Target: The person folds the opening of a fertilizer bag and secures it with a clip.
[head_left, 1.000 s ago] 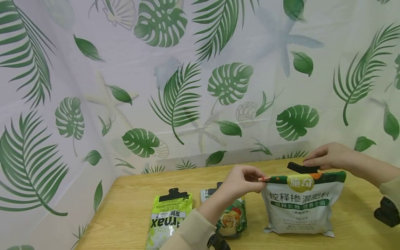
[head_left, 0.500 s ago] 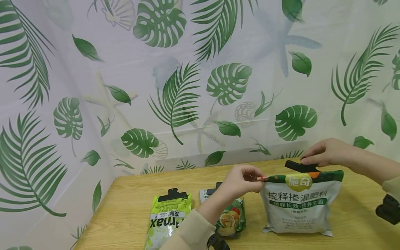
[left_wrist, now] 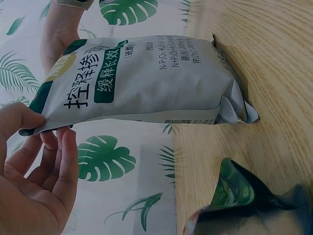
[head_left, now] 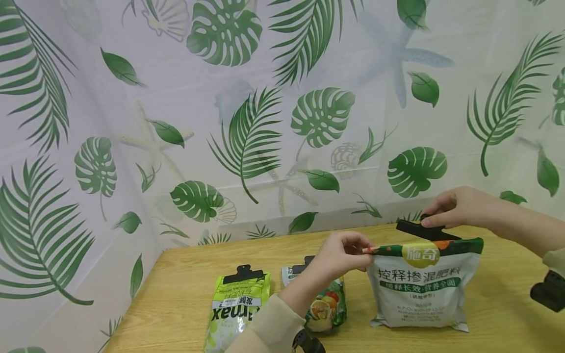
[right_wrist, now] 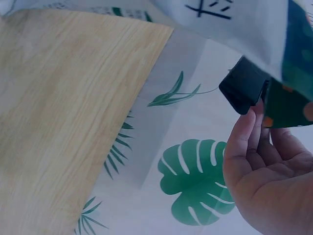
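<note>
A plump white fertilizer bag (head_left: 419,294) with a green top band stands upright on the table at the right in the head view. Its top left corner is pinched between thumb and fingers of my left hand (head_left: 346,252), which the left wrist view also shows. Just above and behind the bag's top edge, my right hand (head_left: 461,208) grips a black bag clip (head_left: 409,227). In the right wrist view the clip (right_wrist: 243,85) sits by the bag's green top edge; whether its jaws touch the bag I cannot tell.
Left of the bag stand a lime-green bag (head_left: 238,304) with a black clip on top and a smaller bag with fruit pictures (head_left: 328,311), also clipped and partly behind my left arm. The wooden table (head_left: 176,279) meets a leaf-printed cloth (head_left: 265,206) at the back.
My right hand has lifted slightly with the black bag clip, which now shows higher above the bag's top edge. My left hand keeps its pinch on the corner.
</note>
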`<state>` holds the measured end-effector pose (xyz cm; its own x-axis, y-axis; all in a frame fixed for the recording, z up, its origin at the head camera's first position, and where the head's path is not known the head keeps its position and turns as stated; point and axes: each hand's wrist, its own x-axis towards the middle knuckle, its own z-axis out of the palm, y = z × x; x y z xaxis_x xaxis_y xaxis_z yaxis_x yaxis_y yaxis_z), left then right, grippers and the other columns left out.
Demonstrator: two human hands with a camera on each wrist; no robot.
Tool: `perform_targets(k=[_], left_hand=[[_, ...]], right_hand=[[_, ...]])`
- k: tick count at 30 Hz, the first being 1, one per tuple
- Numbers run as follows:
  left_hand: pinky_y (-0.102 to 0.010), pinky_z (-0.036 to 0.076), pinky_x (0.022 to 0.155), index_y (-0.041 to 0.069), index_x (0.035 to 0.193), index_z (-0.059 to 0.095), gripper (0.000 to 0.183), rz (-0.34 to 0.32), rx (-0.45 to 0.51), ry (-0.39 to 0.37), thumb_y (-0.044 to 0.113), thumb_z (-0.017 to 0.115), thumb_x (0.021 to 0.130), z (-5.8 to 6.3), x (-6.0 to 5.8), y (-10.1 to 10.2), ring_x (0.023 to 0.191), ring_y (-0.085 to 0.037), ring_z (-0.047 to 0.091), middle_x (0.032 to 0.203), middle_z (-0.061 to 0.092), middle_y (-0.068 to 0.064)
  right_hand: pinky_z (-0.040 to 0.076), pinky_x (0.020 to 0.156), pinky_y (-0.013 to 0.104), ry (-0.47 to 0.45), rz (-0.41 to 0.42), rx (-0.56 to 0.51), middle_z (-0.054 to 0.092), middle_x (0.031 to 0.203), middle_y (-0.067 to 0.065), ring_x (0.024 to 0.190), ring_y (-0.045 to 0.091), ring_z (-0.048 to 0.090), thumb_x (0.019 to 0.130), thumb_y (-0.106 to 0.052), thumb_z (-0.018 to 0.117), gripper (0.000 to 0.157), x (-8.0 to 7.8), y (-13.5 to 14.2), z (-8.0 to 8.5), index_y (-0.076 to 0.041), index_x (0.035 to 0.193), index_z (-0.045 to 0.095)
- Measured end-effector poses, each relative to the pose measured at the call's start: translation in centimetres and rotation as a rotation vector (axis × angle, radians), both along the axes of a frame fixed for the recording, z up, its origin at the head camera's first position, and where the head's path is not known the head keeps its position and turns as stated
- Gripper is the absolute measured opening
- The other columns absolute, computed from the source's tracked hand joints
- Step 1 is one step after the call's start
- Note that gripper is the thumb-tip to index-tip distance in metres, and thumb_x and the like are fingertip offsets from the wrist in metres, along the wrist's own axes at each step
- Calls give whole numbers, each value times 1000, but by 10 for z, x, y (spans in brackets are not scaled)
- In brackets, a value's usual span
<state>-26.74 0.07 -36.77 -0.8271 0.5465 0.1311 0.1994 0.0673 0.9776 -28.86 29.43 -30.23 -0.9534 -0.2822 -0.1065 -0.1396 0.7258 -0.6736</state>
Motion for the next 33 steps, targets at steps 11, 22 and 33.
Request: perform_targets(k=[11, 22, 33], left_hand=[[-28, 57, 64, 8, 94, 71, 16, 5, -6, 2, 1, 67, 80, 2, -1, 1, 67, -8, 61, 81, 65, 6], [-28, 57, 63, 8, 95, 70, 15, 7, -12, 14, 2, 66, 81, 2, -1, 2, 68, -7, 60, 81, 64, 4], [-27, 56, 63, 6, 97, 69, 16, 7, -17, 15, 2, 65, 82, 0, 0, 2, 68, -7, 60, 83, 64, 3]], right_hand=[[49, 84, 48, 92, -6, 59, 66, 113, 8, 104, 27, 60, 84, -43, 69, 49, 8, -5, 16, -7, 116, 65], [48, 83, 49, 139, -23, 82, 65, 114, 9, 106, 30, 59, 85, -44, 68, 44, 13, -7, 25, -10, 114, 67], [48, 85, 50, 172, -7, 70, 67, 110, 3, 103, 20, 58, 84, -41, 69, 36, 18, -11, 30, -15, 109, 69]])
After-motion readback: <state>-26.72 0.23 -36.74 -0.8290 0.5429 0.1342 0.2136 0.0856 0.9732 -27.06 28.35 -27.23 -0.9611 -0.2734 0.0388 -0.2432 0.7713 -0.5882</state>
